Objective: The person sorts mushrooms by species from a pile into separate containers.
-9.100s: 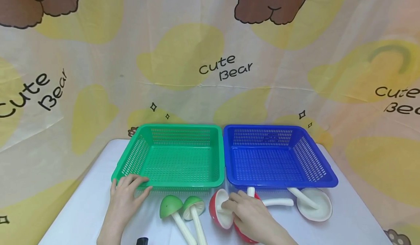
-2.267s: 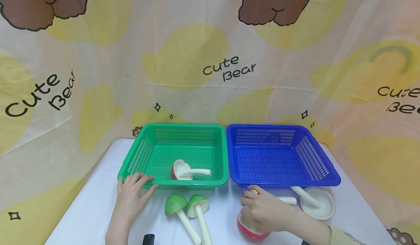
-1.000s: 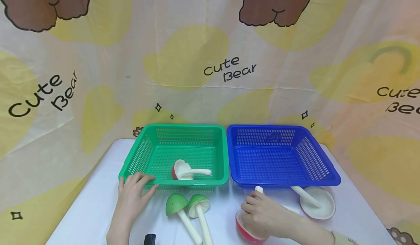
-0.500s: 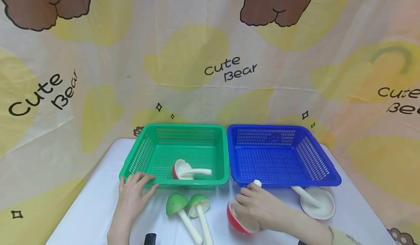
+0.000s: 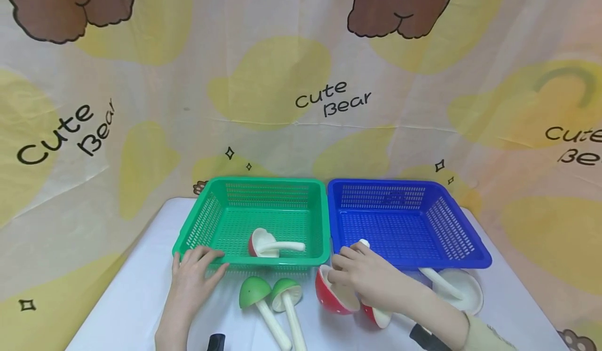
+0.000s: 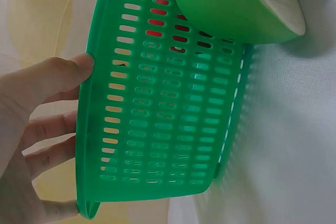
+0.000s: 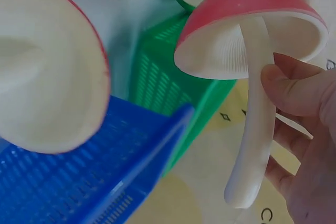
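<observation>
My right hand [image 5: 371, 278] holds a red-capped toy mushroom [image 7: 252, 40] by its white stem, thumb on one side and fingers on the other. In the head view its cap hangs before the gap between the two baskets, and the stem's end overlaps the blue basket [image 5: 411, 262]. My left hand [image 5: 195, 280] holds the front rim of the green basket [image 5: 282, 261] near its left corner. Inside that basket lies another red mushroom [image 5: 263, 244]. Two green-capped mushrooms [image 5: 254, 292] lie in front of it, stems toward me.
Below my right forearm another red mushroom [image 5: 378, 317] lies on the white table [image 5: 127, 293], partly hidden. One more mushroom [image 5: 463, 288], pale underside up, rests before the blue basket's right corner. A black object [image 5: 216, 342] shows at the bottom edge. A printed cloth [image 5: 263, 79] hangs behind.
My right hand has raised the red mushroom and carried it left and toward the baskets, uncovering another red one below. Since the oldest frame, a red mushroom has come into the green basket.
</observation>
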`<state>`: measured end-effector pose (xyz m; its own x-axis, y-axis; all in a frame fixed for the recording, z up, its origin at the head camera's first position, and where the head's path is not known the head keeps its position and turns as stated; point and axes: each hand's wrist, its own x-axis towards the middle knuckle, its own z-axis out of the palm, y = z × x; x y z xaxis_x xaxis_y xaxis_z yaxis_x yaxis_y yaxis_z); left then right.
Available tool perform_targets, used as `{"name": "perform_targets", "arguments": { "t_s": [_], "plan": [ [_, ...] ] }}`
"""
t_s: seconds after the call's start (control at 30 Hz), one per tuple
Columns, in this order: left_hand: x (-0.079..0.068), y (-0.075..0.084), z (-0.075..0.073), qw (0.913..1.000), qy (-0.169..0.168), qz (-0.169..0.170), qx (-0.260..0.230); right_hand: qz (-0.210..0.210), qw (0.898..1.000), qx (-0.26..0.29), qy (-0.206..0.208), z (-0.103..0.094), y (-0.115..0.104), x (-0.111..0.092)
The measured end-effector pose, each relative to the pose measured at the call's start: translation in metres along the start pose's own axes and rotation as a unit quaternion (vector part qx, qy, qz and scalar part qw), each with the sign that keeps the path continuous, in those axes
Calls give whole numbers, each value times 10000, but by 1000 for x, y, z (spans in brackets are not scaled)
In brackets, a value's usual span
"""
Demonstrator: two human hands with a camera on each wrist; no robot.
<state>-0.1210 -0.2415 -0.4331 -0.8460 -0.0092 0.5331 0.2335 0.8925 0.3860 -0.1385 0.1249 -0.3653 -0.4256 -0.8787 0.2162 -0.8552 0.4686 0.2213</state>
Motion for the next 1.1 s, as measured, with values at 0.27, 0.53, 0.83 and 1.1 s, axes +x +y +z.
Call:
{"name": "perform_targets", "arguments": {
  "t_s": [0.27,0.53,0.83,1.1],
  "plan": [
    [0,1,-2,10000,13,41,37,414,9979,505,30,-8,13,21],
    [0,1,-3,10000,32,56,16,514,9949,841,-207,-9,22,45],
    [0,0,-1,9999,68,73,14,766,9725,2182,-270,-15,32,73],
    [0,1,-2,10000,0,20,-12,1294,9297,3420,-437,-6,45,98]
  ]
}}
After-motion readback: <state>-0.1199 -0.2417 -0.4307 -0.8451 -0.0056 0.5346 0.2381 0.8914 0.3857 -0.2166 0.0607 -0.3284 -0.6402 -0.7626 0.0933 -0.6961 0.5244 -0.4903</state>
